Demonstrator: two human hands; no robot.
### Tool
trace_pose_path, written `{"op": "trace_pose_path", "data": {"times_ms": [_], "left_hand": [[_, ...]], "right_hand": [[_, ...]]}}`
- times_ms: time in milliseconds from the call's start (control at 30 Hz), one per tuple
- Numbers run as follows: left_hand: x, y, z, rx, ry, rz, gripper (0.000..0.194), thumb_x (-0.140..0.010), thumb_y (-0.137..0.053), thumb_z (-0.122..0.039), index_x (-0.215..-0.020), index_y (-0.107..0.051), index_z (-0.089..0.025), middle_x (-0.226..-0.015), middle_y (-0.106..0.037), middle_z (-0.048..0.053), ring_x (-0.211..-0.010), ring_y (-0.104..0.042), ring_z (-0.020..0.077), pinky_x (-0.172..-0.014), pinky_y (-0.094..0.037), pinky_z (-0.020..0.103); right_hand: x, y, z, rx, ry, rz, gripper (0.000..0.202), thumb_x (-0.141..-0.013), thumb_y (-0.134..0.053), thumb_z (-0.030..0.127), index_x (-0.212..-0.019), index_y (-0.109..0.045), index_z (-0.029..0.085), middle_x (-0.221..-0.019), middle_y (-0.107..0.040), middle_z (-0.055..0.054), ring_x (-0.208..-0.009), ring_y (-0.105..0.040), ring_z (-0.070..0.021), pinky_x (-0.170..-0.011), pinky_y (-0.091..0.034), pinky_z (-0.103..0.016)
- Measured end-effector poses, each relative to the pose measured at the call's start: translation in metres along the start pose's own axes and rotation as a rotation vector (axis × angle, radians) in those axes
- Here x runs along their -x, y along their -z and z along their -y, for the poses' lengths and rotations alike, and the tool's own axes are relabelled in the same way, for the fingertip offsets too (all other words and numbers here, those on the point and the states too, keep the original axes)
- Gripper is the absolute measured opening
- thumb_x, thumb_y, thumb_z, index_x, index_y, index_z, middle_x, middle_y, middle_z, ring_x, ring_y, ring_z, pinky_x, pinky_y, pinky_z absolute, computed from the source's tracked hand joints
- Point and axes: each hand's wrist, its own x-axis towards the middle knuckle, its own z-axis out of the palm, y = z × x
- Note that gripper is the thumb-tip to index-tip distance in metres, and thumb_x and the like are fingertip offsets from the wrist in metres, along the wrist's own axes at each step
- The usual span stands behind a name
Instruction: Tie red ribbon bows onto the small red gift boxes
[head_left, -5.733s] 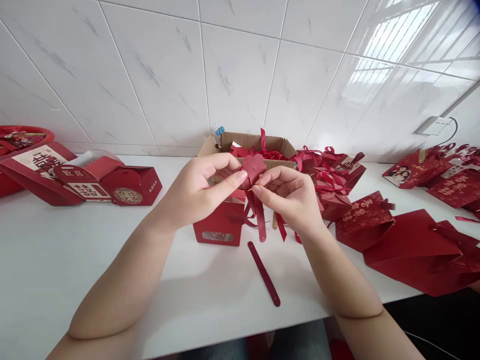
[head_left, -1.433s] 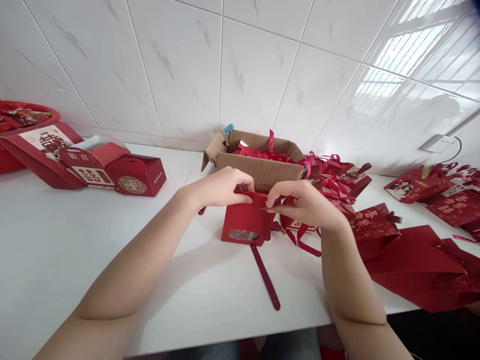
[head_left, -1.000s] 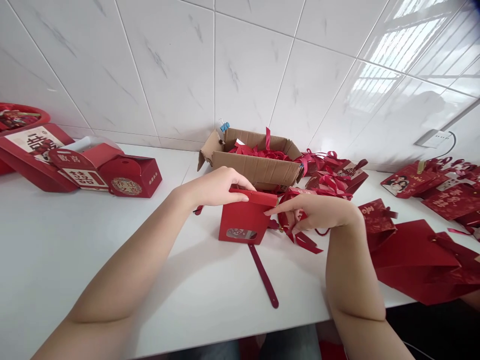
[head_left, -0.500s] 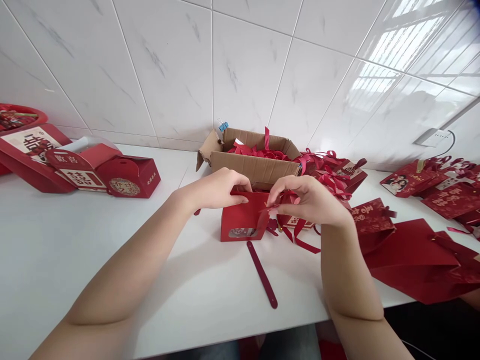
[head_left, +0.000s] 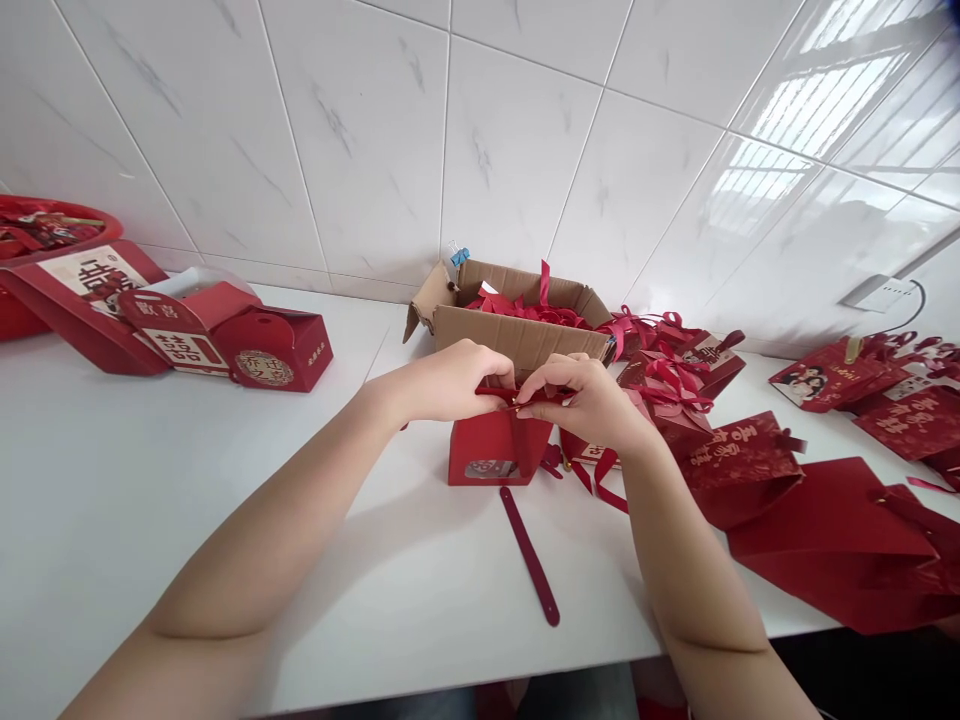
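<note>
A small red gift box (head_left: 487, 447) with a clear oval window low on its front stands on the table. My left hand (head_left: 461, 380) is closed on the top edge of this box, thumb toward me. My right hand (head_left: 581, 393) pinches a red strap (head_left: 523, 440) by its end at the box's top, where a tiny gold stud shows. The strap runs down the box's right part. In front of the box lies a separate dark red strap (head_left: 529, 555) with small holes at its ends. Part of the box top is hidden behind my fingers.
Behind the box is a cardboard carton (head_left: 517, 335) of red ribbons, with a blue binder clip (head_left: 460, 256) on it. Finished-looking red gift bags (head_left: 739, 465) crowd the right side. Decorated red boxes (head_left: 281, 350) and a red basket (head_left: 56, 225) stand left.
My right hand has moved left and brought the strap's end in over the box top, close to my left fingers. My left hand keeps its hold. The view has shifted slightly.
</note>
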Motion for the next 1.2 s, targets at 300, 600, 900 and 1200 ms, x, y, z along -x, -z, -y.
{"op": "trace_pose_path", "data": {"times_ms": [300,600,900,1200], "left_hand": [[0.000,0.000,0.002,-0.040,0.022,-0.036,0.009,-0.077,-0.056,-0.028,-0.074,-0.057,-0.020,-0.067,-0.057,-0.001,-0.045,-0.045,0.0083,-0.037,-0.030,0.023],[0.002,0.005,0.004,-0.028,0.108,0.072,0.023,-0.075,-0.058,-0.033,-0.096,-0.063,-0.024,-0.083,-0.062,0.004,-0.055,-0.056,0.0151,-0.032,-0.032,0.023],[0.003,0.000,-0.001,-0.025,0.081,-0.013,0.013,-0.079,-0.055,-0.034,-0.080,-0.058,-0.021,-0.074,-0.060,0.003,-0.049,-0.051,0.0126,-0.038,-0.033,0.026],[0.006,-0.009,-0.001,-0.255,0.092,-0.243,0.041,-0.077,-0.062,-0.047,-0.099,-0.039,-0.021,-0.112,-0.049,0.009,-0.092,-0.058,0.0235,-0.065,-0.047,0.031]], "right_hand": [[-0.001,-0.005,0.004,-0.107,-0.116,-0.048,0.015,-0.076,-0.072,0.019,-0.090,-0.068,0.022,-0.087,-0.070,-0.001,-0.068,-0.053,-0.0131,-0.061,-0.047,-0.028],[-0.002,-0.009,0.004,-0.063,-0.064,-0.088,0.018,-0.076,-0.067,0.015,-0.092,-0.067,0.023,-0.087,-0.069,-0.001,-0.076,-0.057,-0.0150,-0.067,-0.048,-0.029],[-0.006,-0.011,0.000,-0.003,-0.069,-0.086,0.006,-0.081,-0.061,0.023,-0.085,-0.063,0.019,-0.080,-0.063,-0.001,-0.070,-0.054,-0.0137,-0.062,-0.044,-0.026],[-0.013,-0.034,-0.015,-0.012,-0.125,-0.235,0.017,-0.083,-0.056,0.032,-0.073,-0.054,0.019,-0.062,-0.052,0.003,-0.056,-0.042,-0.0103,-0.054,-0.035,-0.024]]}}
